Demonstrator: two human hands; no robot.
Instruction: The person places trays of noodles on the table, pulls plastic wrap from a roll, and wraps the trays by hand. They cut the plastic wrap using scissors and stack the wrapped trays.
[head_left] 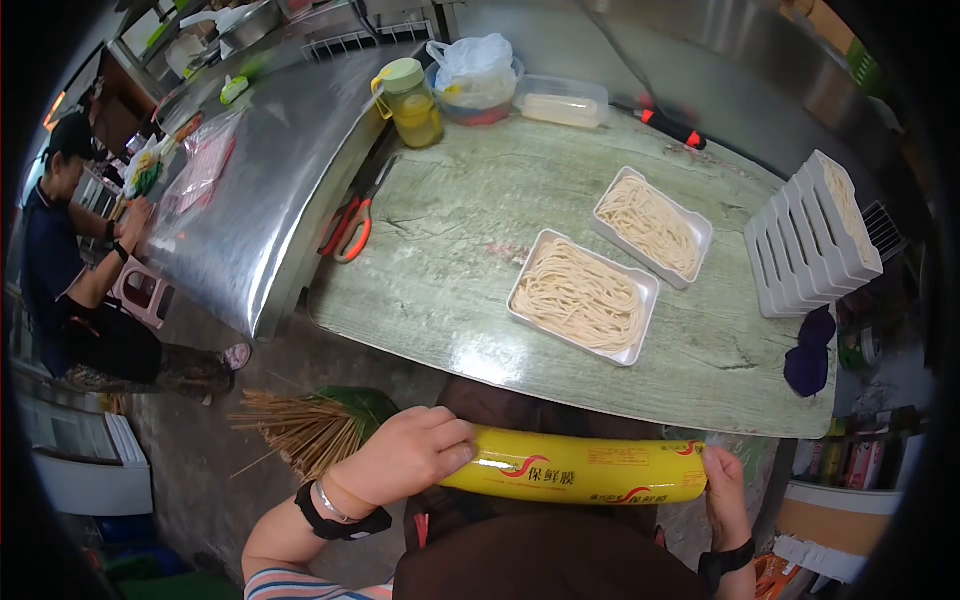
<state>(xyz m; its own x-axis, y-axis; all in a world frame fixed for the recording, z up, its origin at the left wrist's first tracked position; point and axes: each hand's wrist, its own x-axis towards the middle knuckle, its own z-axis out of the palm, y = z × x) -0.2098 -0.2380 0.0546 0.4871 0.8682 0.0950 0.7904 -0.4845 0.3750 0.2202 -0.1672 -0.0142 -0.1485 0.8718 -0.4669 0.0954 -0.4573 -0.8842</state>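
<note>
A roll of cling film [585,466] in yellow wrapping with red and black print lies across my lap, in front of the table's near edge. My left hand [425,452] grips its left end, fingers wrapped over the top. At the other end my right hand [725,487] holds it, the thumb and fingertips at the edge. Beyond the roll, a white tray of noodles [580,298] rests on the table, with a second tray of noodles [652,226] behind it to the right.
Stacked white trays [808,248] stand at the table's right, beside a dark purple item [810,352]. Scissors [356,228] lie left. A jar [412,103], a bowl with plastic bags [474,82] and a clear container [562,101] line the back. Another person [75,250] works at the steel counter [262,165].
</note>
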